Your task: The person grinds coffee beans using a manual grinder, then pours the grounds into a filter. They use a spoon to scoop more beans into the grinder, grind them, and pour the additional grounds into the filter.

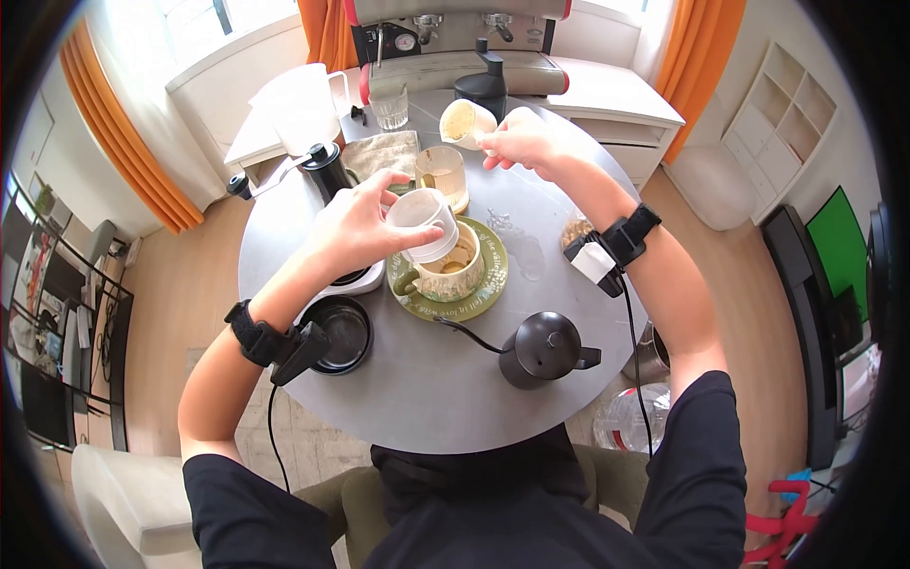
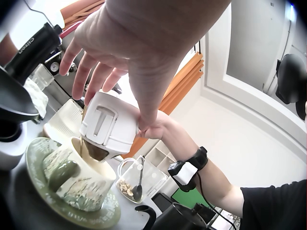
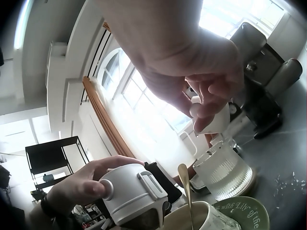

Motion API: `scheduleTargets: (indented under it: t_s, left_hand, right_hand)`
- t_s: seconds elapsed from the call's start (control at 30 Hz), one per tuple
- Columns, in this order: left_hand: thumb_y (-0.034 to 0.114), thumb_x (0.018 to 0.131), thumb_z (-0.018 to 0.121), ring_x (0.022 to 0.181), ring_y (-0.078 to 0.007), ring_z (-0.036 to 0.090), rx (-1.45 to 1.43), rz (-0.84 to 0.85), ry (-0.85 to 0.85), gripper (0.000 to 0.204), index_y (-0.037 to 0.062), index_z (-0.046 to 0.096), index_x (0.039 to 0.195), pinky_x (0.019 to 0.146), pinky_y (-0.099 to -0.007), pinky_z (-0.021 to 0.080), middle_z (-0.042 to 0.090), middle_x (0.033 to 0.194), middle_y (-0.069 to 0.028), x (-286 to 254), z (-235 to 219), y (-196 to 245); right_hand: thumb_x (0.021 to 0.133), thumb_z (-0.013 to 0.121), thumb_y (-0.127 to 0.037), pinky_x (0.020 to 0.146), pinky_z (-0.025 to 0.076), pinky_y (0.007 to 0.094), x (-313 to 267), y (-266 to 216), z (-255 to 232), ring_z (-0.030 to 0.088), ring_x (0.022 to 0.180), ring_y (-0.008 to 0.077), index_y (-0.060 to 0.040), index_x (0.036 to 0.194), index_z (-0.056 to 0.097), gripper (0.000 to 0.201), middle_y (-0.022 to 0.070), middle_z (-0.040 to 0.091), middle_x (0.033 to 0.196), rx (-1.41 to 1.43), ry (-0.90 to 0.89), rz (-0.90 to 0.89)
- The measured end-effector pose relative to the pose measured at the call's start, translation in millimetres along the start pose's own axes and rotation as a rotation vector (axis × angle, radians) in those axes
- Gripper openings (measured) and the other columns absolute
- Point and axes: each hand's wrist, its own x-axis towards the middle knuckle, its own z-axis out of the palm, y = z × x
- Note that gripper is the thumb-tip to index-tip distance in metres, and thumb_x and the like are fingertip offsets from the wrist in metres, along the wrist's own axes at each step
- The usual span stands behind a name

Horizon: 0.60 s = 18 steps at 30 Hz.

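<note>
My left hand (image 1: 355, 223) grips a white plastic container (image 2: 109, 125), tilted over the rim of a patterned cup (image 1: 449, 277). A gold spoon (image 3: 185, 182) stands in the cup, which sits on a green saucer (image 1: 493, 299) with lettering. Behind the cup is a ribbed glass (image 1: 442, 173). Higher and to the right, my right hand (image 1: 527, 144) pinches the handle of a small white cup (image 1: 467, 123), its inside stained brownish, beside the black grinder-like device (image 1: 482, 85).
A black gooseneck kettle (image 1: 542, 349) stands at the front right, a round black dish (image 1: 341, 334) at the front left. A hand grinder (image 1: 327, 171), a folded cloth (image 1: 383, 156) and a clear glass (image 1: 390, 107) are at the back left. The espresso machine (image 1: 455, 71) stands beyond.
</note>
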Motion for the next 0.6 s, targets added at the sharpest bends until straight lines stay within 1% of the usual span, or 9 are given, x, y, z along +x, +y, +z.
scheduleTargets:
  t_s: [0.1, 0.17, 0.3, 0.4, 0.43, 0.5, 0.6]
  left_hand:
    - [0.049, 0.069, 0.079, 0.098, -0.0248, 0.064, 0.026, -0.001, 0.001, 0.078, 0.0006, 0.053, 0.125, 0.088, -0.0374, 0.05, 0.067, 0.103, -0.0185, -3, -3, 6]
    - [0.049, 0.069, 0.078, 0.097, -0.0254, 0.065, 0.035, -0.001, -0.001, 0.078, 0.0009, 0.053, 0.125, 0.088, -0.0374, 0.05, 0.067, 0.102, -0.0187, -4, -4, 6]
    - [0.048, 0.069, 0.078, 0.096, -0.0256, 0.065, 0.044, 0.003, 0.007, 0.077, 0.0011, 0.053, 0.125, 0.088, -0.0373, 0.05, 0.067, 0.102, -0.0186, -3, -3, 4]
    - [0.048, 0.069, 0.078, 0.097, -0.0255, 0.065, 0.031, 0.0, 0.002, 0.077, 0.0009, 0.053, 0.125, 0.088, -0.0374, 0.05, 0.067, 0.102, -0.0186, -3, -3, 2]
    - [0.048, 0.069, 0.078, 0.097, -0.0254, 0.065, 0.023, -0.002, -0.003, 0.078, 0.0008, 0.053, 0.125, 0.088, -0.0374, 0.05, 0.067, 0.102, -0.0186, -3, -3, 2]
    - [0.048, 0.069, 0.078, 0.096, -0.0255, 0.065, 0.024, 0.005, 0.007, 0.078, 0.0002, 0.052, 0.126, 0.088, -0.0374, 0.05, 0.067, 0.102, -0.0188, -2, -2, -1]
    - [0.047, 0.069, 0.078, 0.096, -0.0254, 0.065, 0.019, -0.006, 0.002, 0.078, -0.0005, 0.052, 0.126, 0.088, -0.0372, 0.05, 0.067, 0.102, -0.0192, -3, -4, 0]
  right_hand:
    - [0.079, 0.063, -0.023, 0.064, 0.049, 0.0266, 25, 14, 10, 0.065, 0.068, 0.0113, 0.001, 0.086, 0.07, 0.026, 0.0059, 0.07, 0.07, -0.04, 0.003, -0.022]
    - [0.077, 0.062, -0.025, 0.066, 0.05, 0.0292, 30, 16, 12, 0.065, 0.068, 0.0118, -0.0031, 0.084, 0.072, 0.024, 0.0039, 0.07, 0.069, -0.127, 0.022, -0.016]
    - [0.075, 0.061, -0.026, 0.071, 0.051, 0.0325, 22, 6, 12, 0.067, 0.072, 0.014, -0.0086, 0.083, 0.073, 0.023, 0.0005, 0.07, 0.069, -0.255, 0.044, 0.009]
    - [0.075, 0.061, -0.025, 0.073, 0.052, 0.0327, 23, 6, 17, 0.068, 0.075, 0.0153, -0.0088, 0.082, 0.073, 0.021, 0.0007, 0.07, 0.07, -0.319, 0.105, -0.01]
    - [0.077, 0.062, -0.025, 0.07, 0.051, 0.0321, 23, 7, 19, 0.065, 0.07, 0.0143, -0.007, 0.076, 0.073, 0.021, 0.0025, 0.069, 0.068, -0.327, 0.131, -0.033]
    - [0.082, 0.064, -0.027, 0.064, 0.049, 0.031, 24, 9, 23, 0.059, 0.06, 0.0124, -0.0034, 0.065, 0.072, 0.03, 0.0061, 0.067, 0.064, -0.343, 0.184, -0.078]
    - [0.083, 0.065, -0.028, 0.06, 0.046, 0.0286, 29, 13, 20, 0.057, 0.061, 0.0105, -0.0035, 0.07, 0.071, 0.028, 0.006, 0.068, 0.067, -0.209, 0.086, -0.054]
